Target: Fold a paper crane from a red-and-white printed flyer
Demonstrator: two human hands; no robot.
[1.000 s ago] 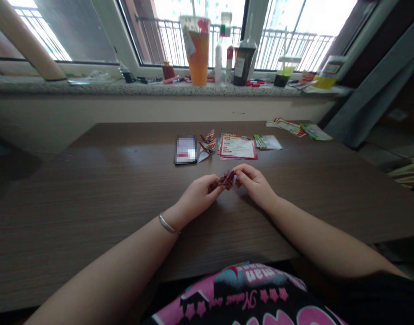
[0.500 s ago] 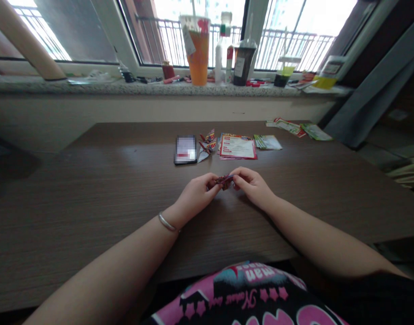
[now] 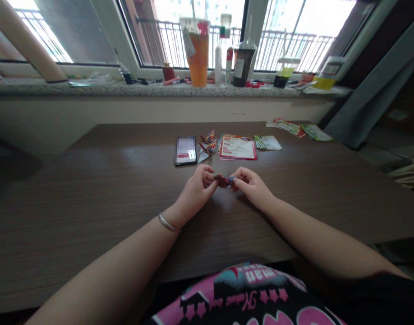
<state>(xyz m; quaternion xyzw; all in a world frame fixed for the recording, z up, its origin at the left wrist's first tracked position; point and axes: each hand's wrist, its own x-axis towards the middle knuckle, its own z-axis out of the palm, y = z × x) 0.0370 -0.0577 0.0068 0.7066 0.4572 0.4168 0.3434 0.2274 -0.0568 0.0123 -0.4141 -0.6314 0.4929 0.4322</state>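
Note:
A small folded piece of printed paper, dark red and brown with a bluish right end, is stretched between my two hands above the tabletop. My left hand pinches its left end with thumb and fingers. At the right end, my right hand grips it between thumb and index finger. Beyond the hands lie folded paper shapes in red, yellow and white. Right of these is a stack of printed sheets with red borders. The exact folds of the held paper are too small to make out.
A phone lies left of the folded shapes on the brown table. Green-and-white paper packets and more packets lie to the right. Cups, including an orange drink, and bottles line the windowsill.
My left fingers have lifted and loosened slightly around the paper. More of the folded paper shows between my hands, including its bluish end. Things on the table lie as before.

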